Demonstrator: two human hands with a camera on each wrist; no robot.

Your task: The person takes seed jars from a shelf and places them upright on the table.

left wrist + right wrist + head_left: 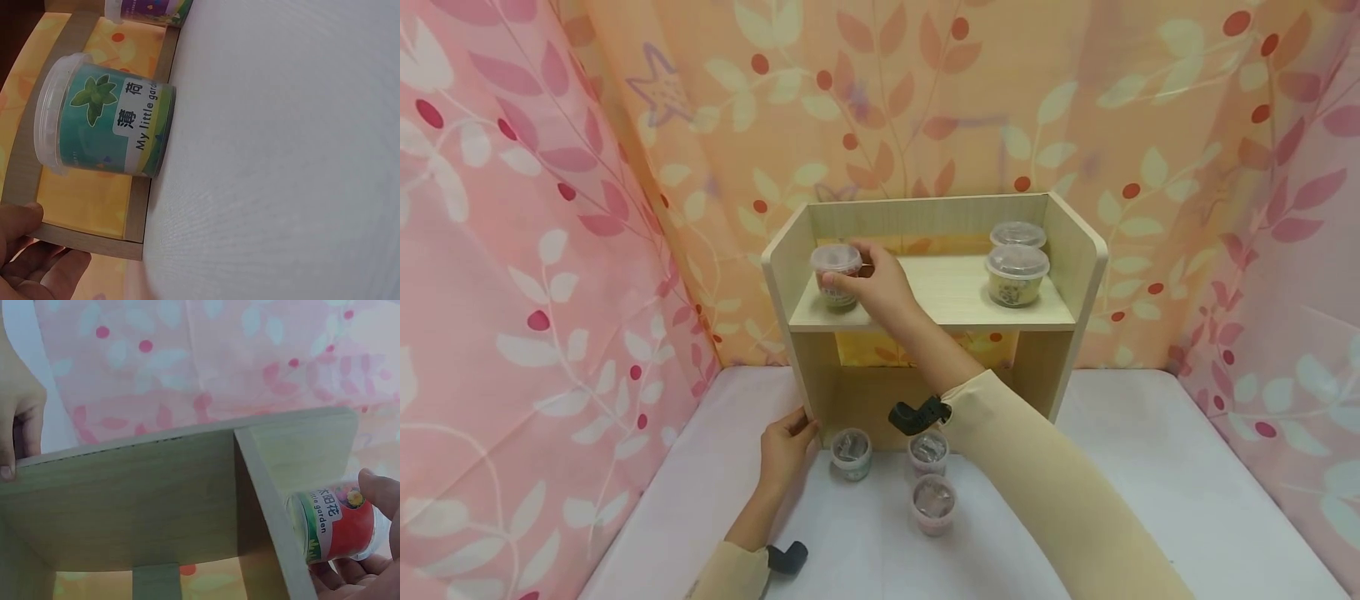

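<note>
My right hand (886, 287) grips a lidded plastic cup (837, 260) at the left end of the wooden shelf's (951, 293) upper board. In the right wrist view the cup's red and green label (334, 519) shows a flower, with the thumb on one side and fingers on the other. My left hand (785, 452) pinches the front edge of the shelf's left side panel (94, 242), low down near the table. Close to that hand, a teal cup (103, 119) with a leaf picture and a clear lid stands on the table.
Two lidded cups, a yellow one (1017, 279) and one behind it (1018, 233), stand at the upper board's right end. Before the shelf, two pinkish cups (934, 507) stand on the white table (1120, 467). Flowered curtains (880, 108) enclose the back and sides.
</note>
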